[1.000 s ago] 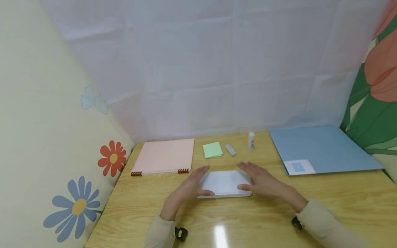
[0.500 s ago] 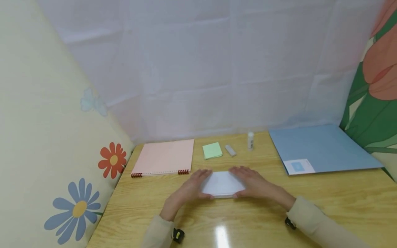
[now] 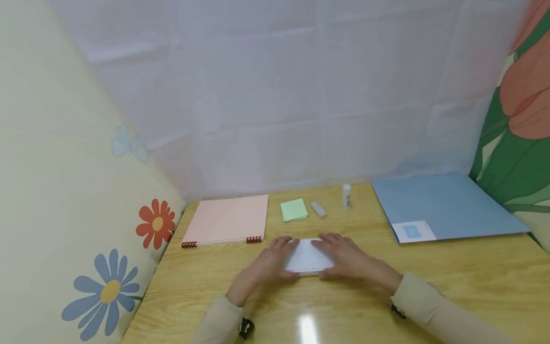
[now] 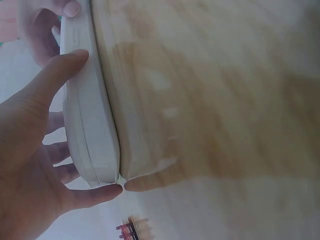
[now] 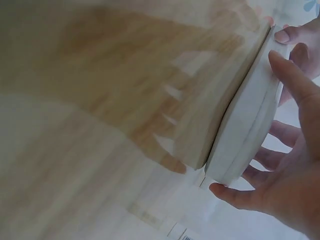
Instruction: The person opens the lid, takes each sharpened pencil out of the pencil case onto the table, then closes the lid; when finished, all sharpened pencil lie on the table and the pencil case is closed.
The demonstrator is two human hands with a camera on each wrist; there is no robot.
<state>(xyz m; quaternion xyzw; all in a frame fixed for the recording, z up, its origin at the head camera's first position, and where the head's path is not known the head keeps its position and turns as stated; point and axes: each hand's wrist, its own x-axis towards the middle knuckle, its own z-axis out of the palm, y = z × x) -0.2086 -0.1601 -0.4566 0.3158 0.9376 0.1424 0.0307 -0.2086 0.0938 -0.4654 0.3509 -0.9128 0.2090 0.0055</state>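
A white flat case (image 3: 308, 256) with rounded corners and a seam along its side lies on the wooden table in front of me. My left hand (image 3: 271, 262) grips its left end, thumb on the near side and fingers spread over the top and far side. From the other end my right hand (image 3: 350, 259) holds it the same way. In the left wrist view the left thumb presses the side of the case (image 4: 92, 120), the little finger at its bottom corner. The right wrist view shows the right thumb against the case (image 5: 247, 112) too.
Behind the left hand lies a pink spiral notebook (image 3: 229, 219). Green sticky notes (image 3: 294, 210), a grey eraser-like block (image 3: 319, 209) and an upright white glue stick (image 3: 346, 196) stand farther back. A large blue folder (image 3: 447, 205) covers the back right.
Both hands have closed in from the two ends onto the case, the right hand moving left. The case stays about where it was.
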